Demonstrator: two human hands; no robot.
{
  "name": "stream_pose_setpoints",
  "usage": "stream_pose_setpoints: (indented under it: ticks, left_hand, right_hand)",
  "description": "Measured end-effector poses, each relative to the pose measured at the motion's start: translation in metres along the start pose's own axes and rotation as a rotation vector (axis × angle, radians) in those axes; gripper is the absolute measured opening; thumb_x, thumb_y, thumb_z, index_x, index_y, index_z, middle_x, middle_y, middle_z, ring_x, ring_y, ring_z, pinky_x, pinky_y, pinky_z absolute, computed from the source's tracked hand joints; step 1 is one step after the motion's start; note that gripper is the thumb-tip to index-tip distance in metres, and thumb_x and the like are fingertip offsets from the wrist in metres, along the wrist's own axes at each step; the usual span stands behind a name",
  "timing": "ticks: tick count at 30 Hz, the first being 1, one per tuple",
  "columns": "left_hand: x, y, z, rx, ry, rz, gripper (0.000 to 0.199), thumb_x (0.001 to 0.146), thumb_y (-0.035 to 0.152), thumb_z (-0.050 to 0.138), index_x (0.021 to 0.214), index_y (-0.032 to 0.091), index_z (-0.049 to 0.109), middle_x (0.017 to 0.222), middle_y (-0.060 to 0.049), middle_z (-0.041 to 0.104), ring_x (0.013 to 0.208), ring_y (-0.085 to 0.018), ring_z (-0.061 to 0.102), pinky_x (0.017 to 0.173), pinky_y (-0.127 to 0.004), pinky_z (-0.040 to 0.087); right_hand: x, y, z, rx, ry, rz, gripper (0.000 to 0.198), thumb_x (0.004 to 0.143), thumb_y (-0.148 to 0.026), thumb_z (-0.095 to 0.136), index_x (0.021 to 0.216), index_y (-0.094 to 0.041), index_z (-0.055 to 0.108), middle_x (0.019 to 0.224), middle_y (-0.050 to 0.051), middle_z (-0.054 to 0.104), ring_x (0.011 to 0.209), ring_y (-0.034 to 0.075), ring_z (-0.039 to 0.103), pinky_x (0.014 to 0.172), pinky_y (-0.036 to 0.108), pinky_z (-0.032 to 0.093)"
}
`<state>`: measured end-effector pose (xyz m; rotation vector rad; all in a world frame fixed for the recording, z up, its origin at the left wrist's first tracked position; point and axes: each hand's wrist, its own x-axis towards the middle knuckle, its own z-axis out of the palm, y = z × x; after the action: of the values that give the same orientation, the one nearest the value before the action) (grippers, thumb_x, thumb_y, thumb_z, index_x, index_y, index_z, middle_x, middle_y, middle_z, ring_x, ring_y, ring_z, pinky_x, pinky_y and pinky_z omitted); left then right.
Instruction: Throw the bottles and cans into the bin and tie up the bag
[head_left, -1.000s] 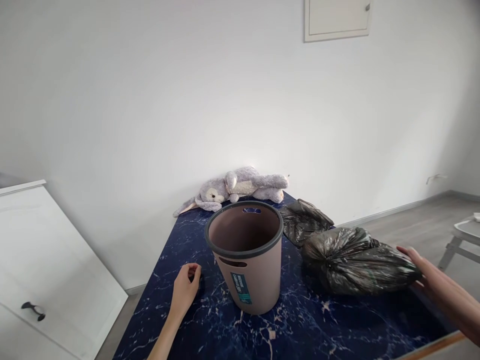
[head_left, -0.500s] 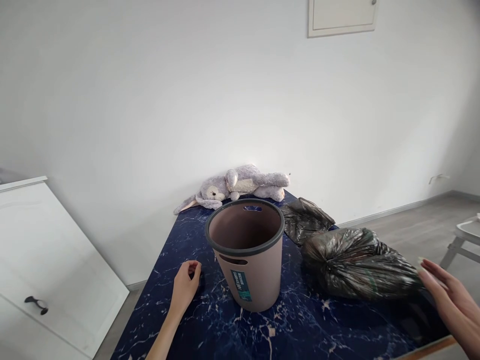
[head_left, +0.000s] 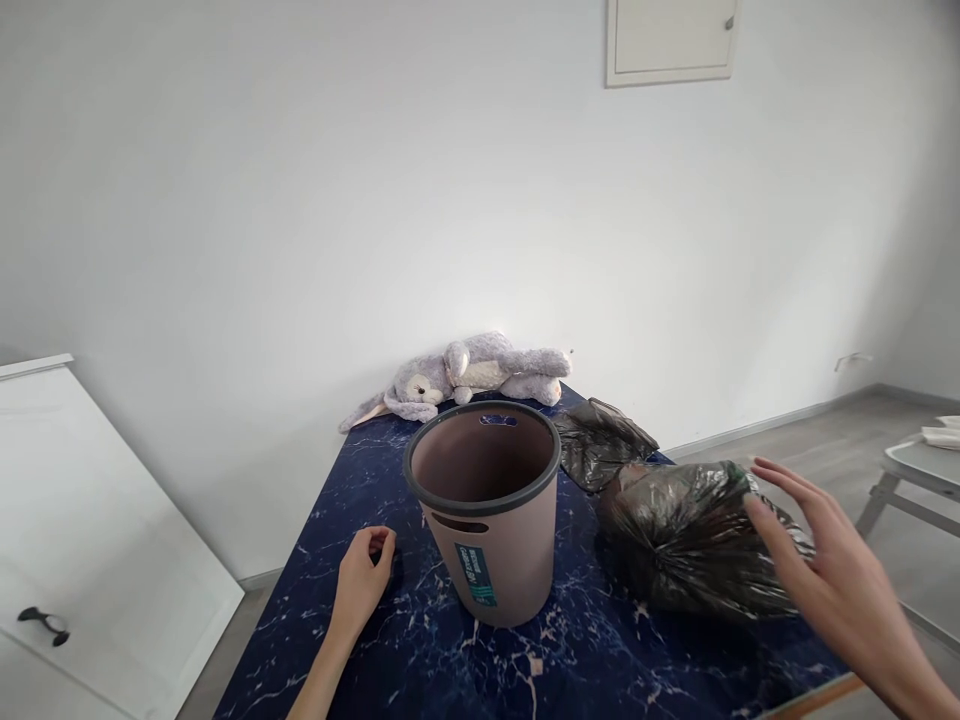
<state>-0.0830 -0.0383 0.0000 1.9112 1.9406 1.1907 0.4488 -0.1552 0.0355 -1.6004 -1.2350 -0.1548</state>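
My left hand [head_left: 365, 575] rests on the dark blue marbled table [head_left: 315, 640] with its fingers loosely curled in, and nothing shows in it. Just to its right, a brownish-pink trash bin [head_left: 517, 565] with a dark rim stands upright and uncovered, a green label on its front. Farther right lies a full, bunched-up black garbage bag [head_left: 675, 545]. Over that bag's right end reaches my right hand [head_left: 825, 560], thumb and fingers apart, holding nothing; whether its fingertips touch the plastic I cannot tell. Behind the full bag is a flat, crumpled black garbage bag [head_left: 604, 440].
A grey plush rabbit [head_left: 465, 375] lies on its side at the table's far end, against the white wall. To the left stands a white cabinet [head_left: 97, 530] with a dark handle. A light stool or small table [head_left: 919, 465] is at the right.
My right hand has moved left and up, from beside the full garbage bag to over its right end, fingers spreading. My left hand stays curled on the table. The view has shifted slightly right.
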Motion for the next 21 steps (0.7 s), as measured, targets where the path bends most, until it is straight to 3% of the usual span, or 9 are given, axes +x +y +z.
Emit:
stream_pose_setpoints:
  ticks: [4, 8, 11, 17, 19, 21]
  left_hand:
    - [-0.001, 0.001, -0.001, -0.01, -0.004, -0.006, 0.045, 0.089, 0.066, 0.053, 0.094, 0.024, 0.071, 0.094, -0.01, 0.076, 0.09, -0.032, 0.075, 0.081, -0.043, 0.061]
    - [-0.002, 0.002, -0.003, -0.012, -0.01, -0.011, 0.045, 0.09, 0.065, 0.053, 0.094, 0.024, 0.071, 0.094, -0.011, 0.076, 0.09, -0.032, 0.075, 0.081, -0.044, 0.061]
    - [-0.003, 0.002, -0.003, -0.014, -0.011, -0.008, 0.044, 0.09, 0.065, 0.053, 0.094, 0.025, 0.07, 0.094, -0.01, 0.076, 0.091, -0.032, 0.075, 0.081, -0.043, 0.061]
    - [-0.004, 0.002, -0.004, -0.008, -0.014, -0.016, 0.046, 0.09, 0.066, 0.051, 0.094, 0.024, 0.07, 0.094, -0.011, 0.076, 0.091, -0.032, 0.075, 0.082, -0.044, 0.061]
    - [-0.005, 0.003, -0.005, -0.006, -0.019, -0.017, 0.048, 0.09, 0.066, 0.05, 0.095, 0.023, 0.07, 0.095, -0.011, 0.076, 0.091, -0.032, 0.075, 0.082, -0.043, 0.061]
    - [-0.006, 0.004, -0.005, -0.005, -0.019, -0.017, 0.048, 0.09, 0.066, 0.05, 0.096, 0.023, 0.071, 0.096, -0.011, 0.076, 0.092, -0.031, 0.075, 0.082, -0.043, 0.061]
  right_hand:
    - [-0.016, -0.002, 0.019, 0.051, -0.085, -0.051, 0.051, 0.104, -0.057, 0.045, 0.147, -0.03, 0.053, 0.158, 0.011, 0.053, 0.145, 0.039, 0.052, 0.118, 0.058, 0.046]
    - [-0.034, 0.007, 0.039, 0.069, -0.05, -0.148, 0.051, 0.107, -0.048, 0.042, 0.153, -0.027, 0.048, 0.163, 0.011, 0.045, 0.155, 0.037, 0.038, 0.127, 0.064, 0.032]
    - [-0.039, 0.012, 0.048, 0.067, -0.027, -0.188, 0.051, 0.108, -0.045, 0.042, 0.155, -0.027, 0.046, 0.165, 0.011, 0.042, 0.156, 0.037, 0.037, 0.128, 0.065, 0.029]
    - [-0.029, 0.001, 0.034, 0.072, -0.031, -0.141, 0.049, 0.108, -0.048, 0.042, 0.152, -0.028, 0.05, 0.164, 0.011, 0.044, 0.151, 0.04, 0.043, 0.121, 0.064, 0.039]
    - [-0.011, -0.006, 0.024, 0.041, -0.065, -0.172, 0.045, 0.108, -0.049, 0.043, 0.147, -0.031, 0.056, 0.162, 0.01, 0.047, 0.146, 0.039, 0.05, 0.111, 0.056, 0.05]
    - [0.019, -0.009, 0.02, 0.012, -0.141, -0.205, 0.04, 0.108, -0.051, 0.044, 0.137, -0.033, 0.064, 0.16, 0.008, 0.05, 0.133, 0.035, 0.062, 0.092, 0.044, 0.059]
